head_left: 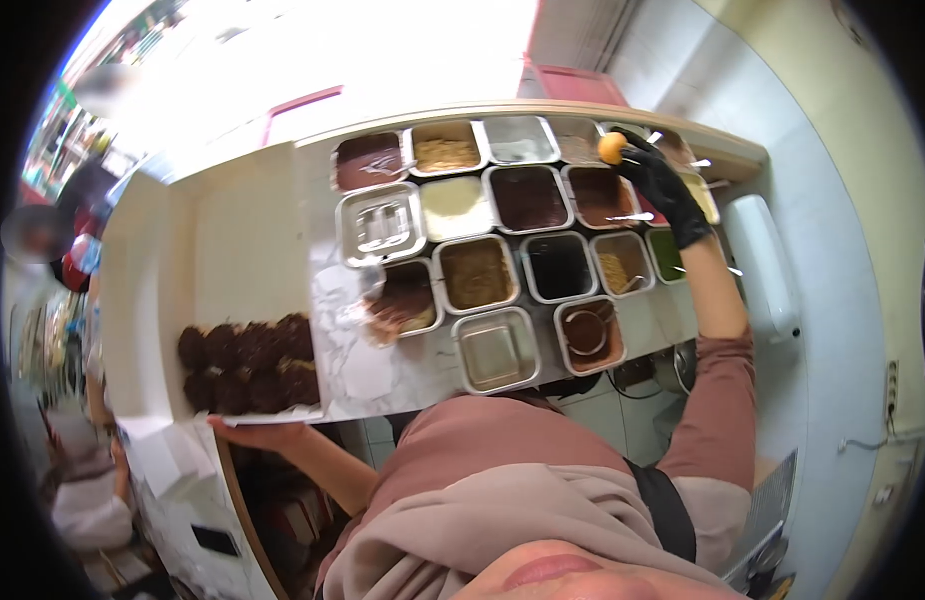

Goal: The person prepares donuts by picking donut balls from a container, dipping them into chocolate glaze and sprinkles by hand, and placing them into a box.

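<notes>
In a black glove, my right hand grips a small golden dough ball above the back right containers. My left hand is bare and stretched out flat against the front edge of an open cardboard box; some of its fingers are hard to make out. Inside the box, at the near end, sit two rows of dark chocolate-coated balls.
Several metal containers hold fillings: pale cream, dark sauce, brown crumbs and green paste. A ladle rests in the nearest brown sauce. Crumpled clear plastic lies by one container. A phone lies lower left. Other people stand far left.
</notes>
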Demonstrator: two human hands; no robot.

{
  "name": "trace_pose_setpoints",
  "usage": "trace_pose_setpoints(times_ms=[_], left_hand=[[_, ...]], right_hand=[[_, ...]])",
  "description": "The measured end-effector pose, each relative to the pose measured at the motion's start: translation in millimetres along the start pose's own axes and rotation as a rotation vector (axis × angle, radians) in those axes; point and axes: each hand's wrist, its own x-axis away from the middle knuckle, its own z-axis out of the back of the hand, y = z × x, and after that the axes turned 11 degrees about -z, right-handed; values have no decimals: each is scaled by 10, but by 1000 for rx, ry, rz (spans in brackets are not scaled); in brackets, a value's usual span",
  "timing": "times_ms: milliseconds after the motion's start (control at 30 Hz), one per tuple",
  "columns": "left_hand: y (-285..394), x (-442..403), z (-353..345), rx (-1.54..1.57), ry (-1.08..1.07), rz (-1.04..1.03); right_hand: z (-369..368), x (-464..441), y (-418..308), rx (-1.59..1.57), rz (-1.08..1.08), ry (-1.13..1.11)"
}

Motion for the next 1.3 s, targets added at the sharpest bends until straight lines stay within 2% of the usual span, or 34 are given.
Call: trace_pose_setpoints(times_ms=[100,233,367,500,600,700,800,833,900,1000,1033,1133,1167,1267,1300], left_hand=[[-113,11,-30,-138,142,-154],[-171,31,-66,-197,140,-193],[-230,43,-46,-222,113,-203],[-248,42,-78,-239,92,-199],[-272,39,-61,-236,102,-206],[-309,22,-24,-217,129,-210],[-327,40,-60,-220,123,-216],[-327,53,-85,-227,118,-217],[-295,67,-143,-140,-46,-104],[-262,56,-121,-68,-157,-30],[-257,38,-63,-48,-180,-23],[-227,-56,139,2,-118,-27],[-232,-47,123,-36,-74,-57],[-266,-5,37,-144,52,-153],[-276,8,6,-181,97,-184]], right_hand=[[332,-45,143,93,-44,26],[561,-216,405,231,-133,44],[611,-402,766,593,-166,63],[551,-492,920,1093,23,90],[491,-561,937,1370,42,47],[513,-612,1073,1310,112,67],[491,-586,1087,1358,87,65],[481,-563,1066,1301,70,84],[459,-529,1003,1187,37,124],[638,-538,955,728,72,118],[722,-528,906,620,-8,40],[666,-333,618,391,-83,34],[650,-245,525,296,-138,-55],[711,-140,652,-32,-140,-47],[735,-148,736,-194,-124,-118]])
